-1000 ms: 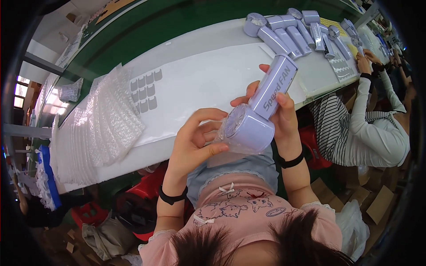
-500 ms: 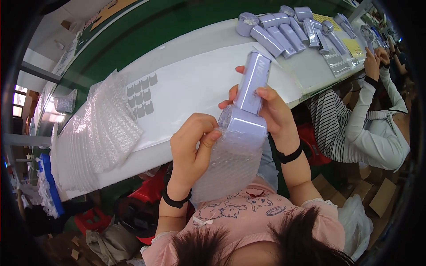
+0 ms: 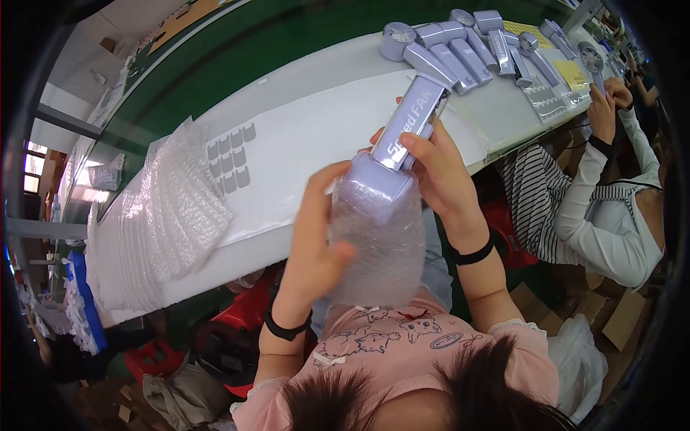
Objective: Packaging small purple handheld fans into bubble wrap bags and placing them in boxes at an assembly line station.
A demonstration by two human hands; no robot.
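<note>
One lavender fan slants, handle toward upper right.

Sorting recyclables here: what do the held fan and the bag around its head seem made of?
Fan: probably hard plastic, smooth and glossy, given bright highlights on its lilac body. Bag: apparently thin plastic film, shiny; it looks see-through, with pale glints.

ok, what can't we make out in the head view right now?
Left hand, head view: motion blur; contact with bubble bag unclear.
Right hand, head view: some fingers hidden behind held fan.
Fan head, head view: far side hidden by its own body.
Co-worker's hands, head view: too small for exact grip.
</note>
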